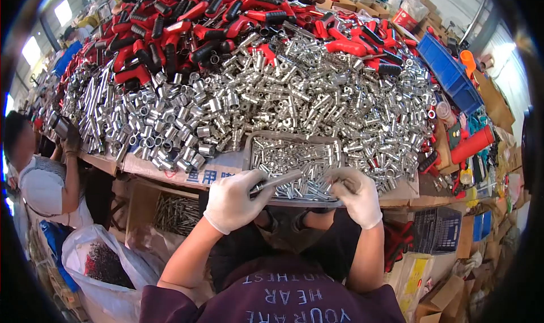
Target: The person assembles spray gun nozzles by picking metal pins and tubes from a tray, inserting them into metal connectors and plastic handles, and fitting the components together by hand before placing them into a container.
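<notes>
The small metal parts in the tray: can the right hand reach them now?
Probably yes: the right hand is at the right edge of the open tray, and nothing seems to block its way to the small metal parts.

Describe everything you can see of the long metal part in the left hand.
The long metal part is a slim, straight, silver-grey piece with a dull sheen, apparently metal. The gloved left hand grips it near one end, hiding that end; the free end points toward the right hand, which does not touch it. It hangs over the tray of small parts, slanting slightly in the view. Its finer details are too small to tell.
</notes>
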A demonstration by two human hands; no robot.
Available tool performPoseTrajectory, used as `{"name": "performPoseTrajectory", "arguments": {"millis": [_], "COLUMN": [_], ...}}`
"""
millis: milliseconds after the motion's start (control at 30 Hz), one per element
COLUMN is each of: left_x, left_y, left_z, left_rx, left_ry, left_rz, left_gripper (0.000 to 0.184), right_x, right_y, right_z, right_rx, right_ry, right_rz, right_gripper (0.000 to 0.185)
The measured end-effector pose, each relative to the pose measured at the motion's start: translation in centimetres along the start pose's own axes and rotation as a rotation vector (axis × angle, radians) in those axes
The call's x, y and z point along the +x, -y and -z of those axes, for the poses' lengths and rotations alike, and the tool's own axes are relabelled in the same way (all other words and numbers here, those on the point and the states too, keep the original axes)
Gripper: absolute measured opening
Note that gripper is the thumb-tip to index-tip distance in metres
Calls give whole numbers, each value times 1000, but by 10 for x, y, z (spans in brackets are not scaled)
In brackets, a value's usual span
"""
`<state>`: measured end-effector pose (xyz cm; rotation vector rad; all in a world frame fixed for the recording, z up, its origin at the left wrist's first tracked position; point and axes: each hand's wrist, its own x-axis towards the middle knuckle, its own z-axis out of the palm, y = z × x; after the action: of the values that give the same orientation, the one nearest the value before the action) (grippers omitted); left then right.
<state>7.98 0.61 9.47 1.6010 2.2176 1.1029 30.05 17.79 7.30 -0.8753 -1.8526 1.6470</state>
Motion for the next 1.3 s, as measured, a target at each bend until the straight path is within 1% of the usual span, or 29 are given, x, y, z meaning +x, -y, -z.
{"name": "performPoseTrajectory", "arguments": {"millis": [67, 100, 133, 167, 200, 233, 267, 333, 367, 400, 467, 500, 533, 600, 633, 667, 733, 767, 833, 933, 1000, 1100, 1133, 1200, 1233, 1267, 1300], "left_x": [2, 3, 5, 8, 8, 10, 11, 9, 11, 13, 15, 15, 18, 27, 27, 28, 29, 28, 27, 26, 26, 23, 19, 20, 17, 14, 12], "left_y": [1, 3, 3, -3, -7, -11, -15, -20, -26, -30, -25, -24, -25, -30, -28, -28, -27, -26, -23, -22, -21, -16, -9, -10, -4, 0, 3], "left_z": [5, 8, 11, 20, 21, 20, 17, -1, 0, 1, -2, -3, 0, 8, 5, 4, 1, 0, 0, 1, 2, -1, -8, -6, -11, -15, -19], "left_rx": [-9, -41, -71, -97, -94, -218, -342, -275, -252, -228, -256, -286, -287, -513, -593, -593, -584, -583, -597, -504, -514, -389, -335, -330, -339, -332, -348], "left_ry": [35, 81, 127, 289, 291, 369, 446, 408, 408, 406, 406, 403, 405, 647, 680, 683, 726, 723, 754, 756, 810, 772, 694, 702, 693, 676, 636], "left_rz": [-23, -71, -120, -29, -29, 47, 123, -57, 4, 61, 85, 118, 118, 441, 438, 439, 463, 464, 389, 312, 365, 274, 152, 179, 127, 133, 77], "left_gripper": [20, 23, 25, 30, 30, 34, 38, 47, 45, 44, 40, 37, 37, 31, 30, 30, 30, 30, 32, 35, 38, 42, 43, 44, 43, 43, 44], "right_x": [-6, -9, -8, -7, -6, -5, -6, -10, -11, -12, -14, -14, -15, -15, -14, -14, -14, -15, -16, -16, -16, -16, -17, -19, -20, -21, -20], "right_y": [7, 13, 12, 9, 8, 12, 18, 25, 23, 20, 15, 14, 14, 17, 18, 20, 23, 26, 30, 29, 35, 34, 35, 25, 24, 23, 18], "right_z": [6, 3, 2, 1, -2, -6, -15, -36, -40, -40, -39, -38, -35, -29, -29, -30, -32, -31, -28, -31, -32, -38, -41, -50, -52, -55, -57], "right_rx": [51, 75, 78, -24, -126, -179, -176, -320, -313, -313, 4, 11, 11, -331, -404, -404, -475, -474, -518, -557, -549, -638, -673, -764, -804, -843, -837], "right_ry": [164, 168, 166, 209, 251, 251, 250, 321, 287, 281, 179, 121, 119, 124, 77, 77, 14, 16, 93, 114, 143, 121, 107, 26, 14, 1, 9], "right_rz": [-58, -111, -112, 32, 178, 238, 239, 198, 140, 138, -184, -87, -89, 346, 419, 417, 498, 500, 440, 442, 401, 444, 457, 478, 488, 499, 513], "right_gripper": [23, 24, 24, 25, 26, 28, 28, 29, 31, 31, 33, 32, 32, 32, 32, 32, 30, 30, 25, 22, 21, 20, 20, 21, 22, 22, 22]}}
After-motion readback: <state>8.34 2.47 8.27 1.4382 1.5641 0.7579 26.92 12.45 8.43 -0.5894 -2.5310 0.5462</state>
